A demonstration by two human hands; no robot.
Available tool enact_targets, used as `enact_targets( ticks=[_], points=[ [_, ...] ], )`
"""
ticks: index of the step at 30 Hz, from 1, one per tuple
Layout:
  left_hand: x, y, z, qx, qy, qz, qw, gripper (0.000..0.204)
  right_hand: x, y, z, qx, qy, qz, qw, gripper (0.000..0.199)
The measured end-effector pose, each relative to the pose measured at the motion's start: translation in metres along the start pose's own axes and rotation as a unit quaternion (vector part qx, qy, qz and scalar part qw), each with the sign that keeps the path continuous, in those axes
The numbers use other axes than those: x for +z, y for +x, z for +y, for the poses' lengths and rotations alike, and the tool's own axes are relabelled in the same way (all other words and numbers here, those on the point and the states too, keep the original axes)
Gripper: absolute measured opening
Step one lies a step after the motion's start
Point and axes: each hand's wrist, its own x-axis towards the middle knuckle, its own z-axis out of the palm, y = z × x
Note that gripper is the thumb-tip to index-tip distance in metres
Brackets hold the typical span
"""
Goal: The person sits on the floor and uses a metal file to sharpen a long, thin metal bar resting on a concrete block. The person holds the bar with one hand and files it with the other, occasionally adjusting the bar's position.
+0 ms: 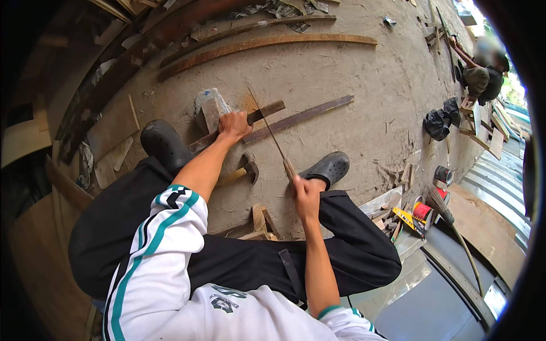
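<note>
My left hand (234,126) presses down on a short dark wooden strip (266,111) that lies across a stone block (209,109) on the sandy ground. My right hand (306,193) grips the wooden handle of a thin hand saw (268,126), whose blade runs up and left across the strip, next to my left hand. A longer dark wooden strip (307,115) lies just beyond it. A hammer (244,170) rests on the ground between my legs. My black clogs (165,143) (329,167) are planted on either side.
Long curved wooden planks (267,44) lie farther out. Wood offcuts (260,223) sit by my knee. Cans (422,212), a broom (449,221) and scraps stand at the right by metal sheeting (432,295). Another person (483,74) crouches at the far right near black bags (441,120).
</note>
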Motion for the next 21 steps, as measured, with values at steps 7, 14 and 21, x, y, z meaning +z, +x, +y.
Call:
enact_targets(
  ticks=[7,14,21],
  points=[
    [0.002,0.002,-0.004,0.004,-0.001,-0.01,1.0,0.031,0.006,0.027,-0.007,-0.042,-0.05,-0.051,0.997,0.051],
    [-0.005,-0.002,-0.001,-0.01,-0.004,-0.005,1.0,0.034,-0.005,-0.043,-0.064,0.06,-0.065,-0.008,0.996,0.052],
    [0.003,-0.003,-0.004,-0.001,-0.008,0.016,1.0,0.032,0.031,0.041,-0.058,0.077,-0.044,-0.033,0.996,0.056]
  ],
)
